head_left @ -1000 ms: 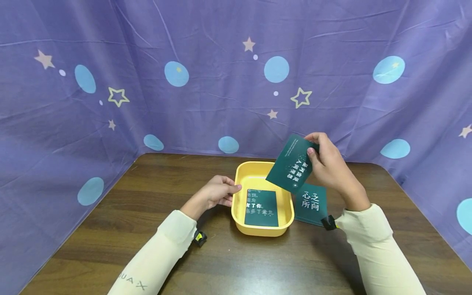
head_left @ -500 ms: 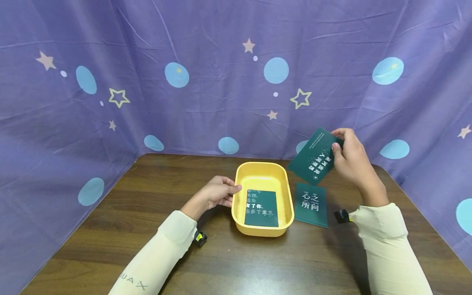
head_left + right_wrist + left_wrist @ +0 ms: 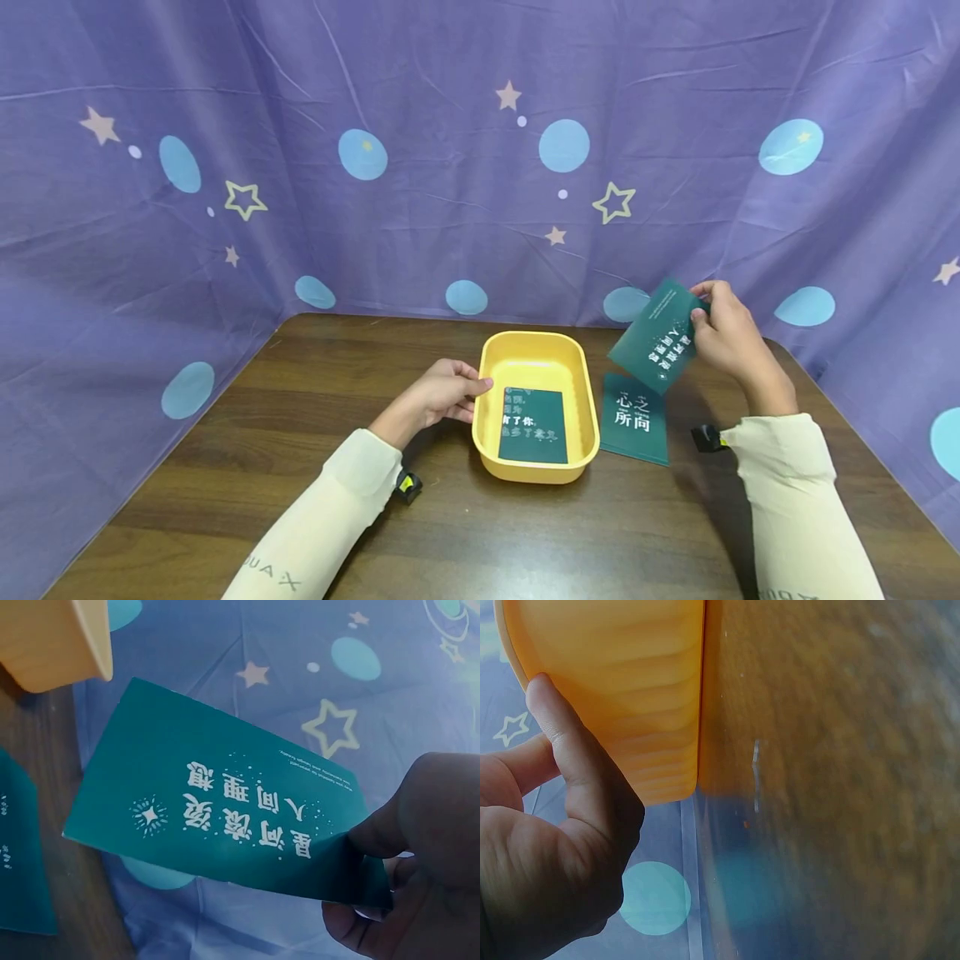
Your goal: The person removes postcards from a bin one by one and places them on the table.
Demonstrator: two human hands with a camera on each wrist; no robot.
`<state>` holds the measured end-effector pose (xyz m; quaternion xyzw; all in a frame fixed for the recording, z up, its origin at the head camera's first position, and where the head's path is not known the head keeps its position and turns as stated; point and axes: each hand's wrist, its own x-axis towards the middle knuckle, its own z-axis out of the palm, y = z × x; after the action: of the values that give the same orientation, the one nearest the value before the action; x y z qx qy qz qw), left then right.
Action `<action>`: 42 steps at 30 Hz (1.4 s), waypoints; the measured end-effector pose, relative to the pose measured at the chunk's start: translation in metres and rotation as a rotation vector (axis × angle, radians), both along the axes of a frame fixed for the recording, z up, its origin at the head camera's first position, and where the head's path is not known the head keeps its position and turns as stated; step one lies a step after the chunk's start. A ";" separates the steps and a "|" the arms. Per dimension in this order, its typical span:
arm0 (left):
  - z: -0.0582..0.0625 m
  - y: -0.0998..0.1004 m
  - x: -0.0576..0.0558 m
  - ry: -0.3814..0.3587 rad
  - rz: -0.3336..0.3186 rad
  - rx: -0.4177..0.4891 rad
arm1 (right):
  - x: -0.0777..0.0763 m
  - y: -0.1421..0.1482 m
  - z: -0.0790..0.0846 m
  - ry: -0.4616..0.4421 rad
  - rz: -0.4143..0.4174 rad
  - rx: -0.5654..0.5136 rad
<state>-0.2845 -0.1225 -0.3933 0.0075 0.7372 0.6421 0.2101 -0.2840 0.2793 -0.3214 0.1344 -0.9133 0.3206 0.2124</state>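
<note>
My left hand (image 3: 442,392) pinches the left rim of a yellow plastic tray (image 3: 587,417), thumb over the edge; in the left wrist view the thumb lies along the tray's ribbed outer wall (image 3: 645,697). Flat inside the tray is a dark green card (image 3: 517,450) with white lettering. My right hand (image 3: 731,337) pinches another green printed card (image 3: 652,333) by one corner, between thumb and fingers. That card is held tilted in the air, right of the tray, and its lower corner overlaps a green card (image 3: 633,437) lying on the table.
The brown wooden table (image 3: 337,367) carries the tray near its middle, with the lying card close at the tray's right side. A purple cloth (image 3: 420,233) with stars and blue dots hangs behind the table and along its sides.
My right hand has carried its card from over the tray's right edge to the right, uncovering the tray and most of the lying card, then lowered slightly. The left hand keeps its hold.
</note>
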 end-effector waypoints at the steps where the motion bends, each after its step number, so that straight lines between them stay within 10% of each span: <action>1: 0.000 0.000 0.000 -0.002 0.000 0.002 | -0.001 0.001 -0.002 -0.012 0.003 0.005; 42: 0.001 -0.001 0.000 -0.014 -0.004 0.004 | -0.031 -0.009 -0.063 -0.438 0.279 0.306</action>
<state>-0.2842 -0.1232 -0.3928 0.0049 0.7345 0.6432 0.2165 -0.3147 0.2698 -0.3844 0.2167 -0.9477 0.2269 -0.0583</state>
